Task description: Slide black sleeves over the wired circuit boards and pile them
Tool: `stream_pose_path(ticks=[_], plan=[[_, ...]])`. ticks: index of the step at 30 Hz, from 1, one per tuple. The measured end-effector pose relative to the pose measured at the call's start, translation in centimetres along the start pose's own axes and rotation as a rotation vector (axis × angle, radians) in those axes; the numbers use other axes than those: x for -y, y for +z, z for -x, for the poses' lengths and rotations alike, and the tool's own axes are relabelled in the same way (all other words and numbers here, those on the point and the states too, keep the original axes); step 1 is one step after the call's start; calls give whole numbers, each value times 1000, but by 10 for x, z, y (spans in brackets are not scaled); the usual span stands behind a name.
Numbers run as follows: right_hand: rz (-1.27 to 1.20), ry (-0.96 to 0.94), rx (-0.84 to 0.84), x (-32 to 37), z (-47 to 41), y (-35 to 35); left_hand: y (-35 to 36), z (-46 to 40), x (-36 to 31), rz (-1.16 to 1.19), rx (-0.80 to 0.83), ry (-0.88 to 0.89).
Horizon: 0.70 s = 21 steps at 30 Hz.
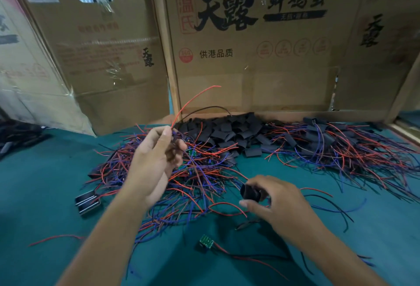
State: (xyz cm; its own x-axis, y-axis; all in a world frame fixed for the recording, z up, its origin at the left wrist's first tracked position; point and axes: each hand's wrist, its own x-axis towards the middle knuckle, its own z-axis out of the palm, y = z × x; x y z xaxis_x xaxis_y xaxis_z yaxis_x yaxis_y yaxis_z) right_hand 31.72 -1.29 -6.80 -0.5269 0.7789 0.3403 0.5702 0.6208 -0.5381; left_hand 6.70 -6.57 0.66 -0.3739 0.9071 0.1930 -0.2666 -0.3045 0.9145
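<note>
Head view. Green tabletop [56,194], cardboard cartons [250,58] standing along its far edge.

Left hand [156,160] raised above the tangle of unsleeved wired boards [181,176] at mid-tabletop, left of centre. Thumb and fingers pinch a bunch of wires; one red lead [193,101] arcs up and away from the pinch. The board on these wires is hidden behind the fingers, so cannot tell how it hangs. Forearm comes in from the near edge, palm turned toward the right.

Right hand [272,197] lower, just over the tabletop, right of centre, fingers curled round one black sleeve [250,191], its open mouth facing left toward the other hand.

Loose sleeve stock [227,131] heaped against the far edge, centre. Finished sleeved units [341,144] piled toward the far right corner. One stray green board [206,241] lies near the near edge, its leads trailing right.

Handling judgement: sleeve is light, soft, collapses easily; hold at the sides so the mouth stays open. Wires thin and springy, prone to snagging neighbours; the board is stiff, small, probably delicate at the solder joints. Best grip is on the leads close to the board.
</note>
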Motion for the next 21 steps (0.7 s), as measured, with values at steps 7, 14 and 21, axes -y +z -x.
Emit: stream_pose_path(ticks=[7,14,21], plan=[[-175,39,14,18,3,-7,1,9,36,182,-3,149],[122,-63,-92,40,12,-15,-1,11,38,145,19,228],[120,-189,-140,46,15,-15,1,13,39,74,32,274]])
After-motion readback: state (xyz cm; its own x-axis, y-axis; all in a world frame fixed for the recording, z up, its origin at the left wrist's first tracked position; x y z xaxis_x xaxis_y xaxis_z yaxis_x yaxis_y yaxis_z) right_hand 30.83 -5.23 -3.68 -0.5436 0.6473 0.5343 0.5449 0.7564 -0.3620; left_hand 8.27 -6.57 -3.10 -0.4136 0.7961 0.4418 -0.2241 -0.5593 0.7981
